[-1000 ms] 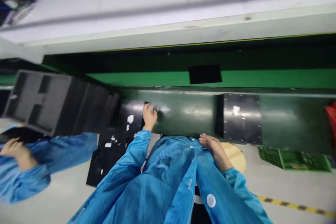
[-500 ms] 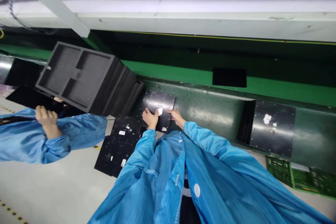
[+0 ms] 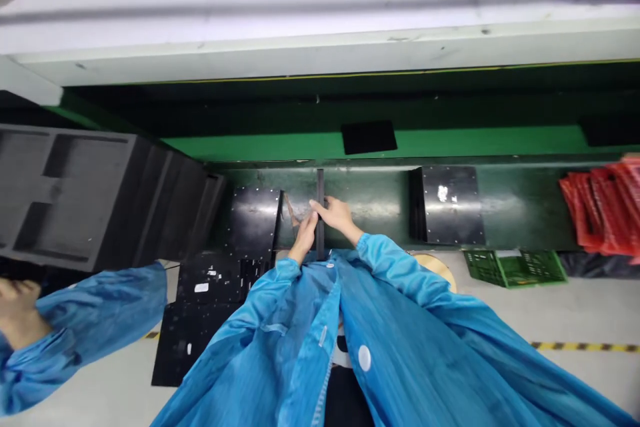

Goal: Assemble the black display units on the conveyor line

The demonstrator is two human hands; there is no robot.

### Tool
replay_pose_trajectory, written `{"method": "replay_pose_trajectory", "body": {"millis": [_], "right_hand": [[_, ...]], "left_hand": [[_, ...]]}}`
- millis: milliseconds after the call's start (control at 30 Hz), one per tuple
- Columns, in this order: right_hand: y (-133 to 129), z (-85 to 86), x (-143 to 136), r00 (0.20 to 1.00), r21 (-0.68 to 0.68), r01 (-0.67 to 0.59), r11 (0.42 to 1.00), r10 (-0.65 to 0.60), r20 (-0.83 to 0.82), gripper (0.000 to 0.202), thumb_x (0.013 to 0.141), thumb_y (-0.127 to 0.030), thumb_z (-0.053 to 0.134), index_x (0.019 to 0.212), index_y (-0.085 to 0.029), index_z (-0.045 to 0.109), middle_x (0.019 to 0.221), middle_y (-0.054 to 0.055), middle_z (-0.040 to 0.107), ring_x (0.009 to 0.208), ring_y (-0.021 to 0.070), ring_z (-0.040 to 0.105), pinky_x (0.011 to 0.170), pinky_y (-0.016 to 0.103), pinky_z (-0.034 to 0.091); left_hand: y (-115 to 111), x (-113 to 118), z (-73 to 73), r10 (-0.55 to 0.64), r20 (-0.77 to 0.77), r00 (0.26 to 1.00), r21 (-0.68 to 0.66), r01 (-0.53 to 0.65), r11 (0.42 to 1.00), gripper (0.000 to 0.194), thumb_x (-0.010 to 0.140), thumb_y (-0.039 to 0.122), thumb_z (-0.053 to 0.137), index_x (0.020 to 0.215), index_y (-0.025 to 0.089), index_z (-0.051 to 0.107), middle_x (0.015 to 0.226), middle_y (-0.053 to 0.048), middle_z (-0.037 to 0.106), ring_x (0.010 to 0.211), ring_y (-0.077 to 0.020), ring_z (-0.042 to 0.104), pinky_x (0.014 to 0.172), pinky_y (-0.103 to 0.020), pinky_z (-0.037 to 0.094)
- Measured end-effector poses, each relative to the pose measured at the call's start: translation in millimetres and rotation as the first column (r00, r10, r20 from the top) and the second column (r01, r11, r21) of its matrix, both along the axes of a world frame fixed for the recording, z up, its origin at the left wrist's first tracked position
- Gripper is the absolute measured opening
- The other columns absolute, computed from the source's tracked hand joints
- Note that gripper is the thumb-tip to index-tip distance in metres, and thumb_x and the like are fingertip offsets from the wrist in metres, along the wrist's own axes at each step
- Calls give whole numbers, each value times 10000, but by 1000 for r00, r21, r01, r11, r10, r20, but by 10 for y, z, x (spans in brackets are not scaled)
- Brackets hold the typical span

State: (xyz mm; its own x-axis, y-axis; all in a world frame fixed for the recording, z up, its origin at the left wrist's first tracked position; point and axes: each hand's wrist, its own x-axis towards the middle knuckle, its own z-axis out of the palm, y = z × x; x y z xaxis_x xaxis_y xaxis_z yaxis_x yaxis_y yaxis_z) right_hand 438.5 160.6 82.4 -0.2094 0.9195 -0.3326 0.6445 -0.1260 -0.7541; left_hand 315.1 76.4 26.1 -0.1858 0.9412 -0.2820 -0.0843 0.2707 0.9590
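A thin black panel [image 3: 321, 240] stands on edge on the green bench, seen almost edge-on from above. My left hand [image 3: 304, 239] is against its left side, with the fingers close together near the top edge. My right hand [image 3: 337, 215] holds it from the right, its thumb reaching over the top edge and its other fingers partly hidden behind the panel. Just left of my hands lies a stack of shiny black panels [image 3: 254, 217] with small dots along their edges. Another panel stack [image 3: 454, 203], with white labels on top, lies farther right.
Tall dark foam trays [image 3: 115, 200] stand at the left, beside a co-worker's sleeve [image 3: 105, 313]. Labelled black boards [image 3: 205, 290] lie near my left arm. Red packets [image 3: 603, 203] sit at the right, a green crate [image 3: 533, 269] below. A white shelf [image 3: 320, 43] runs overhead.
My hands have gone from a panel lying flat on the left stack to holding a panel on edge, right of that stack. The view has shifted right, bringing red packets into sight.
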Motion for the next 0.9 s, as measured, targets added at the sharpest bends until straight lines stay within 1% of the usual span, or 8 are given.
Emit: {"method": "replay_pose_trajectory", "body": {"millis": [100,167,267,367,533,700,800,900], "right_hand": [[-3,-188,80,974,33,-38,999,44,-221,591,1036,-759,513,1200,-265,794,1018,69,779,1026,270,738,974,378,556],[33,-307,75,964,143,-22,989,59,-260,623,1019,-790,512,1160,-253,794,1119,93,745,1109,274,703,1030,398,544],[125,-443,-48,943,257,-67,964,145,-298,623,976,-805,568,1081,-221,755,1156,113,682,1128,267,664,1019,393,543],[180,-532,-240,922,303,-176,936,265,-282,579,955,-795,607,1043,-226,670,1090,90,654,1055,267,631,960,405,531],[142,-656,-487,890,342,-361,868,430,-152,543,912,-775,691,991,-250,577,1044,76,628,1021,285,568,924,414,479],[36,-735,-586,883,305,-401,864,453,-122,530,943,-773,647,994,-254,552,1055,73,607,1029,290,553,922,421,455],[-62,-684,-543,876,309,-407,859,464,-136,496,985,-745,602,1010,-253,541,1028,63,605,1014,282,556,932,425,448],[-170,-566,-441,849,366,-444,818,515,-120,491,991,-730,607,1032,-246,534,1054,72,613,1023,279,563,943,426,446]], "left_hand": [[-49,-25,171,9,-133,991,74,0,997,735,1047,719,477,1545,207,652,1636,-100,601,1601,-290,462,1366,-442,302],[-59,-71,297,15,-265,964,91,10,996,671,1069,660,472,1511,202,683,1565,-120,663,1544,-319,536,1339,-461,349],[-54,-168,443,25,-500,866,14,-21,1000,563,1080,533,496,1443,165,721,1321,-188,780,1310,-398,706,1209,-537,474],[-82,-314,490,36,-607,794,-62,-93,994,477,1063,424,510,1369,140,741,1105,-194,808,1087,-392,767,1068,-531,543],[-240,-618,350,141,-480,866,-71,-198,978,411,1018,452,530,1065,156,811,1020,-135,811,988,-313,745,927,-414,573],[-319,-828,142,182,-441,879,-202,-294,934,450,960,550,576,856,160,774,868,-106,784,876,-288,715,814,-361,538],[-331,-881,68,143,-558,817,-261,-337,905,392,990,453,519,818,178,740,884,-135,785,899,-295,718,831,-365,516],[-352,-878,12,120,-672,731,-246,-373,895,394,1032,419,460,815,202,707,912,-154,789,923,-295,721,857,-368,508]]}}
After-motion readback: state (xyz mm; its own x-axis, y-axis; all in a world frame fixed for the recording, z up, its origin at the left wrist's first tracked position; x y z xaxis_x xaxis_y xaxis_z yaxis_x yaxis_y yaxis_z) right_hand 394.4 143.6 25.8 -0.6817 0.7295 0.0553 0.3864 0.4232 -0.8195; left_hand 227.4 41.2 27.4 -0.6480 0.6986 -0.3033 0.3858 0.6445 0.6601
